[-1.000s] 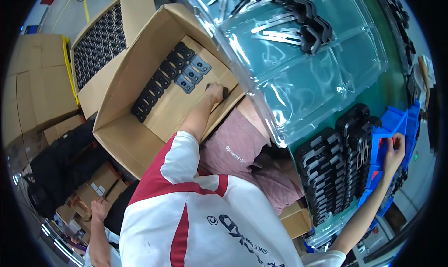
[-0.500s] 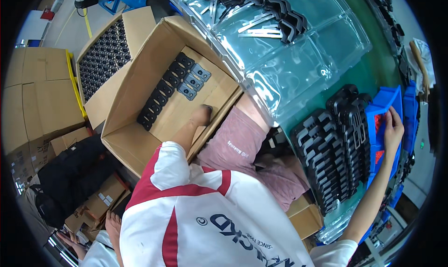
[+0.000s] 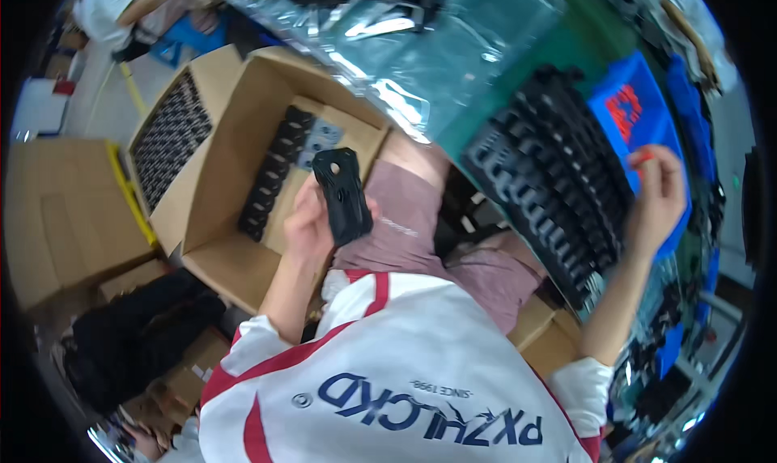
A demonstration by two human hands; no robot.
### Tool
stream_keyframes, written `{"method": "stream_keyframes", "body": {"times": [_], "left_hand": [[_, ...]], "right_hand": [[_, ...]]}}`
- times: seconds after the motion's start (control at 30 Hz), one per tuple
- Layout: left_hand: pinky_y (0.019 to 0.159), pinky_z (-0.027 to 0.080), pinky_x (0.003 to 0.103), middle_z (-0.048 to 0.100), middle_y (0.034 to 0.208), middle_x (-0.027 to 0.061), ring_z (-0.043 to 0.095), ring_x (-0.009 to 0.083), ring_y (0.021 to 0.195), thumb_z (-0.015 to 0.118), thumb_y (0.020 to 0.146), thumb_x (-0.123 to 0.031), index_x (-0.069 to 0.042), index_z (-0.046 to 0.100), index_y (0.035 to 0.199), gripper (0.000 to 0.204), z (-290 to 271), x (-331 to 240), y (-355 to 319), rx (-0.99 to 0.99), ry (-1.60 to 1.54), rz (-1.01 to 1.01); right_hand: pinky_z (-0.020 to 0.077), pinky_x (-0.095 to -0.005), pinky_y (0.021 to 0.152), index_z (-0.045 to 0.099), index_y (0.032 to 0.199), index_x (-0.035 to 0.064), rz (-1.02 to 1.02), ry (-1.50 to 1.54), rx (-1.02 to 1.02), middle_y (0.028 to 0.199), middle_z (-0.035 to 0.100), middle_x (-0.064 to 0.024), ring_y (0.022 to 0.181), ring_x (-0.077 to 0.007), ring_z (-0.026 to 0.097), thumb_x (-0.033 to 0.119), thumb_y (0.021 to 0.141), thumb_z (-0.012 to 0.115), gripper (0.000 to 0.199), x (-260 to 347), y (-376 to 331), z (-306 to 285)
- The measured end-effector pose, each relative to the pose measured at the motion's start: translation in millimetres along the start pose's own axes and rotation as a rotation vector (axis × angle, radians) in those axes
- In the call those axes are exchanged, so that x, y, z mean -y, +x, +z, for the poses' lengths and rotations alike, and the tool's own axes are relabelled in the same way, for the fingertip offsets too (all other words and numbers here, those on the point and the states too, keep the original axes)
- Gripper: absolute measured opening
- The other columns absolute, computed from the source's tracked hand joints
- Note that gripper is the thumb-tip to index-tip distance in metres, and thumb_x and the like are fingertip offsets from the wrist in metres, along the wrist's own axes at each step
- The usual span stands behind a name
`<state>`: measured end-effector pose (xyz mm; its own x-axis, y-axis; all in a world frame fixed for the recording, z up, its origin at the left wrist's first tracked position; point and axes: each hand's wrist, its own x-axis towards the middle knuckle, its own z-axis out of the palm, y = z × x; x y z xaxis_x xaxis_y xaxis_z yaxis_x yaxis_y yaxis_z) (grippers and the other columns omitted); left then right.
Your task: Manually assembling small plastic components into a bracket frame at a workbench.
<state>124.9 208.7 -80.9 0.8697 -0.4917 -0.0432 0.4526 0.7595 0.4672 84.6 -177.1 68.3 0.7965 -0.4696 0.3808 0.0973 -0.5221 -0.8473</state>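
Observation:
Over my lap, my left hand grips a long black plastic part with a round hole near its upper end. It is closed round the part's left side, with some fingers hidden behind it. To the right, my right hand pinches a small red piece at the near edge of a blue bin. More small red pieces lie in that bin. Rows of black plastic parts are stacked on the green table just left of it.
An open carton left of my legs holds a row of black parts and some grey ones. Another carton full of black parts stands behind it. Clear plastic trays lie on the table ahead. Another person sits far left.
My left hand has come up out of the carton and now holds the black part. My right hand has drawn back toward me from inside the blue bin, a red piece now showing at its fingertips.

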Motion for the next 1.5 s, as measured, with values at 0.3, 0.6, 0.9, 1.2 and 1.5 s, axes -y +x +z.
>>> {"method": "stream_keyframes", "body": {"times": [0.3, 0.6, 0.9, 1.2, 1.5], "left_hand": [[0.082, 0.051, 0.034, 0.052, 0.122, 0.0239, 0.061, 0.0309, 0.094, 0.050, 0.087, -0.022, 0.009, 0.031, 0.138, 0.062, 141.7, 78.4, 18.8, 0.144, 0.393, -0.260], [0.076, 0.052, 0.031, 0.053, 0.121, 0.0225, 0.061, 0.0261, 0.087, 0.051, 0.089, -0.031, 0.011, 0.035, 0.135, 0.064, 170.6, 127.7, 11.3, 0.614, 0.918, -0.143], [0.071, 0.054, 0.034, 0.053, 0.121, 0.0250, 0.066, 0.0326, 0.083, 0.048, 0.094, -0.026, 0.008, 0.029, 0.138, 0.059, 177.7, 149.1, 5.3, 0.532, 0.507, -0.577], [0.068, 0.055, 0.037, 0.053, 0.118, 0.0283, 0.066, 0.0363, 0.082, 0.044, 0.096, -0.028, 0.001, 0.029, 0.140, 0.054, 186.5, 150.7, 4.3, 0.328, 0.409, -0.515], [0.061, 0.055, 0.038, 0.054, 0.109, 0.0296, 0.065, 0.0339, 0.071, 0.040, 0.098, -0.028, -0.002, 0.030, 0.137, 0.048, 176.8, 141.4, 10.7, 0.377, 0.379, -0.501]], "right_hand": [[0.0436, -0.0201, 0.057, 0.069, 0.082, -0.0007, 0.243, 0.465, 0.186, 0.078, 0.062, -0.0038, 0.063, -0.0088, 0.054, -0.006, 0.075, 0.068, 0.009, 33.8, -116.0, 41.3], [0.0442, -0.0201, 0.056, 0.063, 0.098, -0.0012, 0.443, 0.509, -0.199, 0.089, 0.052, -0.0036, 0.065, -0.0099, 0.051, -0.008, 0.073, 0.071, 0.028, 16.5, -161.3, -7.6], [0.0436, -0.0205, 0.063, 0.064, 0.101, 0.0063, 0.401, 0.204, -0.208, 0.092, 0.055, -0.0032, 0.072, -0.0096, 0.052, 0.001, 0.073, 0.073, 0.030, 7.5, -177.4, -92.2], [0.0492, -0.0346, 0.075, 0.065, 0.107, 0.0075, 0.287, -1.359, -0.836, 0.102, 0.065, -0.0099, 0.086, -0.0265, 0.061, -0.003, 0.076, 0.054, 0.034, -126.5, -272.5, -399.9], [0.0494, -0.0314, 0.074, 0.065, 0.100, 0.0023, 0.718, -1.150, -0.896, 0.094, 0.067, -0.0101, 0.077, -0.0221, 0.061, -0.001, 0.078, 0.054, 0.025, -124.3, -300.0, -440.6]]}}
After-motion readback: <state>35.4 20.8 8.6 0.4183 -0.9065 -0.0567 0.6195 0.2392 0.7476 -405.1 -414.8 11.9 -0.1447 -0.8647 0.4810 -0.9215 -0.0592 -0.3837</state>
